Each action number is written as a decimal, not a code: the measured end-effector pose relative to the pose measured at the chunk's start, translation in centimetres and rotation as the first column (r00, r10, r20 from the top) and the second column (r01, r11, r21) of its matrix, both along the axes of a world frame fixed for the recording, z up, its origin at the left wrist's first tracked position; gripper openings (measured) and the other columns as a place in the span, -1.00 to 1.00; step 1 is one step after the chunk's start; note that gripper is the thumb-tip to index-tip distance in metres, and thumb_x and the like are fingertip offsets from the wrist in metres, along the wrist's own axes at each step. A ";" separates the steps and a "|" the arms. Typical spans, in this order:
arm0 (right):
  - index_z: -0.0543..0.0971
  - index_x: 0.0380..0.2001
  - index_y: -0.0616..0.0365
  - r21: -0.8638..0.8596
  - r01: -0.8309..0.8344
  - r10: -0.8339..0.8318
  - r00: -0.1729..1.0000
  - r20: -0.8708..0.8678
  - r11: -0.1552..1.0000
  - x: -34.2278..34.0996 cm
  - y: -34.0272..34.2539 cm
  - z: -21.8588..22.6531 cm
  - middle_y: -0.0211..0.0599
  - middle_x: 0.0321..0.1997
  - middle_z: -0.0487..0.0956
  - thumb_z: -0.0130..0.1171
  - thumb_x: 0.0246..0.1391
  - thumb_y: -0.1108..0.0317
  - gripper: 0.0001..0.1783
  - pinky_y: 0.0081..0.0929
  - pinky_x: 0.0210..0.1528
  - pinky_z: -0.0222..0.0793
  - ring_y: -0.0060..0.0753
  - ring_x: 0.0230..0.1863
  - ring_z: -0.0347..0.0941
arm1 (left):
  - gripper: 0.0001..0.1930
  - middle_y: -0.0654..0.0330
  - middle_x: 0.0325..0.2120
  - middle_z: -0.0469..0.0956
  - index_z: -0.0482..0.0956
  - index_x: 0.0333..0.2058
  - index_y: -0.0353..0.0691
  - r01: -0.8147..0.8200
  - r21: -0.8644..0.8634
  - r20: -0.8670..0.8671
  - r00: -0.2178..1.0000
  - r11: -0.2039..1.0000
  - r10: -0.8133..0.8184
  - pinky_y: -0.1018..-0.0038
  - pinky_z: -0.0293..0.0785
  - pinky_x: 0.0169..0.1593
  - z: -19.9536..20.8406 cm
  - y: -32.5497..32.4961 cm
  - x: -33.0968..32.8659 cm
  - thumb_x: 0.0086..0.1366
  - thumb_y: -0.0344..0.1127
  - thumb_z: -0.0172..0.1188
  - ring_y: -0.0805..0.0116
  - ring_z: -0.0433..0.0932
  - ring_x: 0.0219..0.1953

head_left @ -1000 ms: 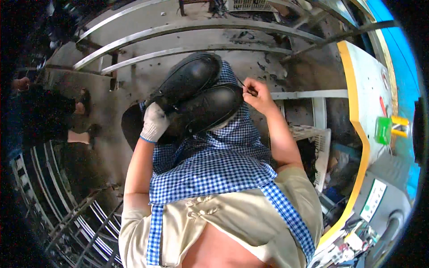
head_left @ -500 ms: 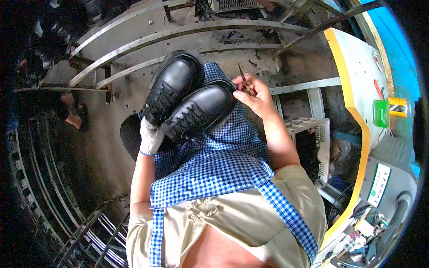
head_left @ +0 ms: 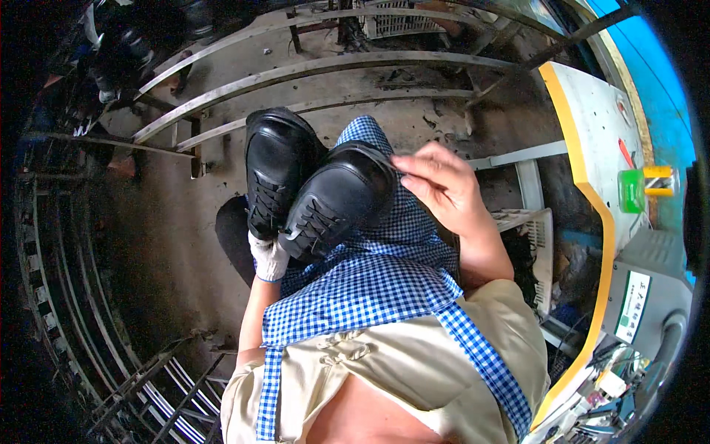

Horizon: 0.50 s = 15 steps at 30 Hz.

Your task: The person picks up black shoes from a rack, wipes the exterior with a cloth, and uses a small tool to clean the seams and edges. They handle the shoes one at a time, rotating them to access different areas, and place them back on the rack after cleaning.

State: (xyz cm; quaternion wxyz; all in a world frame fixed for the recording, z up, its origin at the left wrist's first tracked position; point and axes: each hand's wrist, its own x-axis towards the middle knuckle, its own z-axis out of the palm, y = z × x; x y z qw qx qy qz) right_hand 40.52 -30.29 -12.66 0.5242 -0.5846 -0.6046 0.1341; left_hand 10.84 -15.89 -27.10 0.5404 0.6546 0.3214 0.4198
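On my feed, the pair of black laced shoes (head_left: 342,185) lies just ahead of the gloved left hand (head_left: 269,259), which grips them by the heel ends above the checked apron (head_left: 355,288). The nearer shoe's toe sits just left of the bare right hand (head_left: 436,181), whose fingers are drawn narrow at its edge, too blurred for me to tell whether they hold anything. Right of that hand I see a white crate (head_left: 546,259) and, farther out, the yellow-edged table (head_left: 595,122).

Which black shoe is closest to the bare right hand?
The shoe on the right: its toe is by the right hand, while the other shoe, on the left, sits farther from it.
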 end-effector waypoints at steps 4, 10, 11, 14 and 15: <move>0.67 -0.09 0.07 -0.141 0.187 -0.146 0.956 0.255 0.972 -1.1 -1.6 2.1 -0.28 -0.43 0.51 0.32 -0.02 0.55 -0.64 -0.53 -0.44 0.34 -0.41 -0.47 0.44 | -0.52 0.08 0.06 0.52 0.45 0.12 -0.28 -0.007 0.001 0.014 1.000 1.000 0.007 0.37 0.37 0.18 -2.6 0.1 -0.8 0.19 -0.52 0.22 0.27 0.50 0.10; 0.69 -0.11 -0.13 -0.085 0.329 -0.254 0.848 0.466 0.940 -1.7 -2.3 3.1 -0.36 -0.47 0.45 0.33 -0.04 0.44 -0.64 -0.42 -0.56 0.38 -0.37 -0.57 0.45 | -0.51 0.07 0.08 0.51 0.43 0.13 -0.29 -0.071 -0.076 0.130 0.988 0.995 0.081 0.36 0.34 0.21 -5.1 -0.3 -1.5 0.19 -0.56 0.18 0.25 0.49 0.12; 0.69 -0.11 -0.20 -0.085 0.346 -0.263 0.831 0.491 0.934 -1.7 -2.4 3.1 -0.38 -0.46 0.44 0.33 -0.03 0.40 -0.64 -0.38 -0.57 0.41 -0.34 -0.58 0.47 | -0.50 0.07 0.08 0.50 0.42 0.14 -0.30 -0.069 -0.084 0.121 0.989 0.994 0.079 0.36 0.33 0.21 -5.6 -0.3 -1.7 0.18 -0.55 0.19 0.25 0.48 0.12; 0.68 -0.09 -0.20 -0.067 0.348 -0.261 0.806 0.532 0.935 -1.5 -2.5 3.1 -0.40 -0.43 0.43 0.31 -0.07 0.44 -0.59 -0.39 -0.56 0.43 -0.35 -0.57 0.47 | -0.44 0.07 0.11 0.48 0.38 0.17 -0.29 -0.033 -0.046 0.051 0.998 0.998 0.035 0.35 0.32 0.22 -5.5 0.0 -1.9 0.16 -0.51 0.26 0.25 0.47 0.14; 0.68 -0.08 -0.20 -0.066 0.350 -0.262 0.801 0.538 0.934 -1.5 -2.4 3.1 -0.40 -0.42 0.43 0.30 -0.08 0.45 -0.57 -0.39 -0.56 0.44 -0.36 -0.56 0.47 | -0.41 0.08 0.12 0.47 0.37 0.17 -0.29 -0.022 -0.030 0.041 0.999 0.999 0.024 0.35 0.32 0.22 -5.0 0.0 -1.8 0.14 -0.48 0.30 0.26 0.47 0.14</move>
